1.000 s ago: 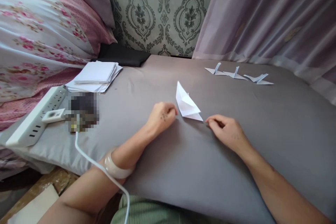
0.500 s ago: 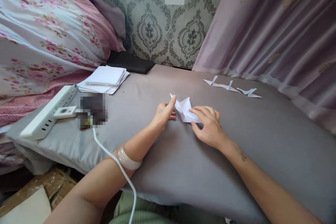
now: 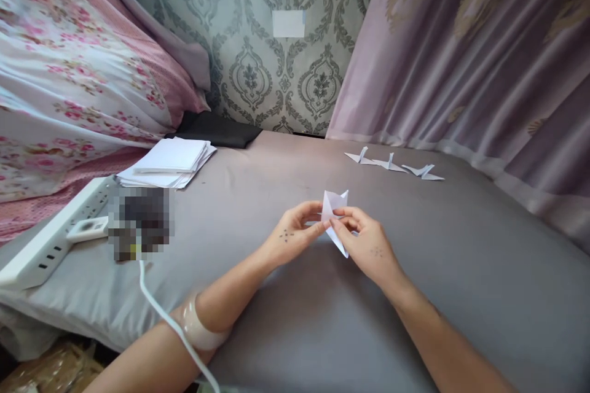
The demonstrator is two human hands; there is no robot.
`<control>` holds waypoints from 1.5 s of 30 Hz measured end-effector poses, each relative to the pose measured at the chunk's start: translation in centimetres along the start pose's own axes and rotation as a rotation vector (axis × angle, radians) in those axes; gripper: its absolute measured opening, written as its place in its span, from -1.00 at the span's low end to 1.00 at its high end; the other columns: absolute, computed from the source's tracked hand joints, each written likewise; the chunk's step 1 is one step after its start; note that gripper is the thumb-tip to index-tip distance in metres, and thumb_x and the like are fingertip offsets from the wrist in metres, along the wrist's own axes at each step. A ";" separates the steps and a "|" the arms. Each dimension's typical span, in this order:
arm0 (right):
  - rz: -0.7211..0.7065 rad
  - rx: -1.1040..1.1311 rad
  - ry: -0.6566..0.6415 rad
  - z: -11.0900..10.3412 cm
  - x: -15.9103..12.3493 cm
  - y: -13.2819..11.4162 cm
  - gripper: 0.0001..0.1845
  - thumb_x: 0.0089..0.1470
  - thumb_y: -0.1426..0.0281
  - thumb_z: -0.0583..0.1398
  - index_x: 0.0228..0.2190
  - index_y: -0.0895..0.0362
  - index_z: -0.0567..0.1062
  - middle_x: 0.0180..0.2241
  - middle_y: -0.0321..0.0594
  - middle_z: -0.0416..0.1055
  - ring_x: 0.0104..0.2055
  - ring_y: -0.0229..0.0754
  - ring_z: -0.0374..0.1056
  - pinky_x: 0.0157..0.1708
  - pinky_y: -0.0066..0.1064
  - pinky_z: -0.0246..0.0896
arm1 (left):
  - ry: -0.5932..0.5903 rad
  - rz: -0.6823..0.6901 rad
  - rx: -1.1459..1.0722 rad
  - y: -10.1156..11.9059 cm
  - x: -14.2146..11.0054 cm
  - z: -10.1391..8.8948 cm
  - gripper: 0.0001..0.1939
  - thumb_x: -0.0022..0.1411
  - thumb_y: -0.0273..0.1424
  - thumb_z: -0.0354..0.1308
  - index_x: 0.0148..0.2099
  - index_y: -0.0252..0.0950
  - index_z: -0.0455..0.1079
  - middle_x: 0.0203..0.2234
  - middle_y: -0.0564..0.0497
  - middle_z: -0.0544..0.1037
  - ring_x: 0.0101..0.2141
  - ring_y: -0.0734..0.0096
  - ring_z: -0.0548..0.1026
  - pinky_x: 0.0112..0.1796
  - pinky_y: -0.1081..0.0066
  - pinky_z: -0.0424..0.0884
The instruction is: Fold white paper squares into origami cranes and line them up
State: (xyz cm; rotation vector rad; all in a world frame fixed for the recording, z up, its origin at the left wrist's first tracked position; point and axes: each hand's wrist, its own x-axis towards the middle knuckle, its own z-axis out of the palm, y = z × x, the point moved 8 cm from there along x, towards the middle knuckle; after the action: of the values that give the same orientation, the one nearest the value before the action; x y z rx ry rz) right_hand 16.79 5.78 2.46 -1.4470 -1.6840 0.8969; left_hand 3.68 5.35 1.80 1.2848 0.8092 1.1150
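Observation:
A piece of folded white paper [image 3: 335, 201] is held between my two hands, just above the grey-covered surface. My left hand [image 3: 299, 228] grips its left edge, thumb in front and fingers behind. From the right, my right hand [image 3: 364, 234] pinches the same paper, its thumb close to the left thumb near the middle. Two pointed corners stick up at the top and another point hangs below. The fingers behind the paper are partly hidden. Farther back on the right, three folded paper cranes [image 3: 391, 163] sit in a row.
A stack of white paper sheets [image 3: 173, 156] lies at the back left by a black flat case [image 3: 216, 129]. Nearer are a white power strip [image 3: 55, 233] with a plugged-in charger [image 3: 87, 229] and a blurred-out object. A white cable [image 3: 157, 298] crosses my left forearm. Curtains hang on the right.
The folded paper has been turned to stand upright and narrower. Both hands have come together on it, the right hand closing in toward the left. The camera view has shifted.

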 end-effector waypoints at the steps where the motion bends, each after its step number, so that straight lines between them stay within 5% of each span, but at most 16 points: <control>1: 0.012 0.041 -0.016 -0.1 -0.2 -0.1 -0.66 0.11 0.18 0.14 -0.16 0.14 0.45 -0.39 -0.19 0.55 -0.38 -0.15 0.45 -0.38 -0.36 0.27 | 0.021 -0.026 -0.007 0.0 -0.1 0.0 -0.63 0.16 -0.26 0.24 -0.02 -0.34 0.42 -0.07 -0.16 0.54 -0.07 0.27 0.50 -0.02 0.28 0.40; 9: -0.143 0.012 -0.177 -0.6 -2.0 -2.9 -0.59 0.26 0.11 -0.03 -0.06 0.06 0.43 -0.23 -0.16 0.52 -0.14 -0.12 0.44 -0.17 -0.31 0.31 | 0.244 -0.158 -0.049 -0.1 -0.8 -1.2 -0.73 0.11 -0.24 0.26 -0.30 -0.38 0.51 -0.48 0.00 0.55 -0.47 0.49 0.44 -0.41 0.51 0.33; 15: -0.563 -0.317 0.019 -1.3 -3.8 -6.1 -0.52 0.06 0.22 0.26 0.00 0.05 0.35 -0.08 -0.12 0.44 -0.08 -0.06 0.35 -0.05 -0.17 0.22 | 0.398 -0.100 -0.077 0.2 -0.9 -2.3 -0.79 0.09 -0.31 0.27 -0.41 -0.38 0.44 -0.56 0.07 0.48 -0.52 0.57 0.40 -0.40 0.52 0.36; 19: -0.723 -0.329 0.175 -1.5 -4.3 -6.9 -0.85 0.10 0.44 0.23 -0.23 0.07 0.43 -0.30 -0.25 0.46 -0.25 -0.20 0.36 -0.16 -0.30 0.22 | 0.316 -0.047 -0.080 0.3 -0.8 -1.5 -0.75 0.11 -0.25 0.26 -0.36 -0.37 0.42 -0.52 0.05 0.51 -0.48 0.52 0.45 -0.35 0.46 0.44; 27: -0.528 -0.312 0.328 -3.4 -3.3 -5.4 -0.93 0.09 0.35 0.26 -0.35 0.08 0.48 -0.45 -0.36 0.45 -0.42 -0.29 0.34 -0.34 -0.43 0.22 | 0.090 0.047 -0.037 1.2 -1.0 0.7 -0.78 0.18 -0.28 0.22 -0.23 -0.35 0.50 -0.37 -0.04 0.61 -0.33 0.42 0.52 -0.22 0.42 0.46; 33: -0.415 -0.307 0.325 -3.4 -3.0 -4.6 -0.90 0.09 0.29 0.25 -0.38 0.06 0.50 -0.46 -0.36 0.47 -0.43 -0.26 0.36 -0.35 -0.43 0.25 | 0.047 0.005 -0.002 1.4 -1.4 1.2 -0.80 0.16 -0.34 0.25 -0.19 -0.34 0.53 -0.33 -0.06 0.63 -0.27 0.36 0.55 -0.17 0.40 0.45; 42: -0.231 -0.180 0.065 -4.5 -2.0 -3.8 -0.66 0.24 0.16 0.06 -0.04 -0.04 0.46 -0.25 -0.28 0.54 -0.27 -0.22 0.45 -0.38 -0.47 0.32 | 0.329 -0.046 -0.040 1.0 -0.7 -2.5 -0.80 0.06 -0.30 0.33 -0.33 -0.35 0.56 -0.47 0.00 0.59 -0.45 0.50 0.48 -0.36 0.49 0.44; 45: -0.274 -0.203 -0.007 -5.1 -1.9 -4.1 -0.69 0.17 0.17 0.16 -0.05 -0.09 0.45 -0.22 -0.32 0.52 -0.19 -0.21 0.44 -0.24 -0.44 0.33 | 0.379 -0.014 -0.056 1.6 -0.5 -3.6 -0.79 0.06 -0.28 0.33 -0.32 -0.34 0.55 -0.47 0.02 0.57 -0.44 0.51 0.46 -0.36 0.51 0.42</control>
State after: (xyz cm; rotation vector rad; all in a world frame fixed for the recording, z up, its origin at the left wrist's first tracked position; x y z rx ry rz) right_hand 19.47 3.61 8.34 -1.2988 -1.9665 0.5954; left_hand -0.13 5.92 2.74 1.0319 1.0555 1.3831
